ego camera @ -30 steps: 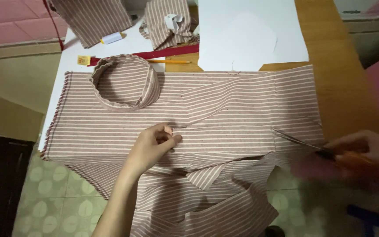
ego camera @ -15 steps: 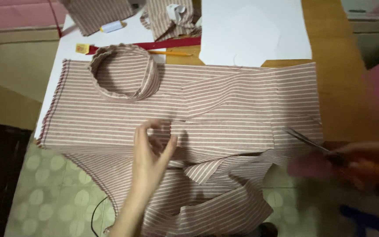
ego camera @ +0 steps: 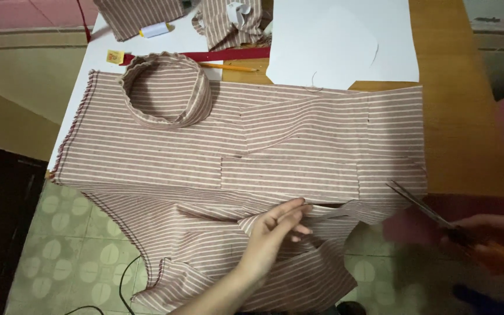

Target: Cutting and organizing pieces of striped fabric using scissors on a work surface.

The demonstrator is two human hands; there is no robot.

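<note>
Head cam: left hand pinches the striped fabric at the table's near edge, right hand grips scissors. Looks like mid-cut; next I'd steady the cloth and line up the blades.

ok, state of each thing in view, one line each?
striped fabric: spread flat on the table, lower part hanging over the near edge
left hand: fingers pinching the cloth at the cut edge
right hand: gripping the scissors, blurred
scissors: blades apart, tips at the cloth's right edge
fabric ring: standing open on the cloth
pencil: lying flat
</note>
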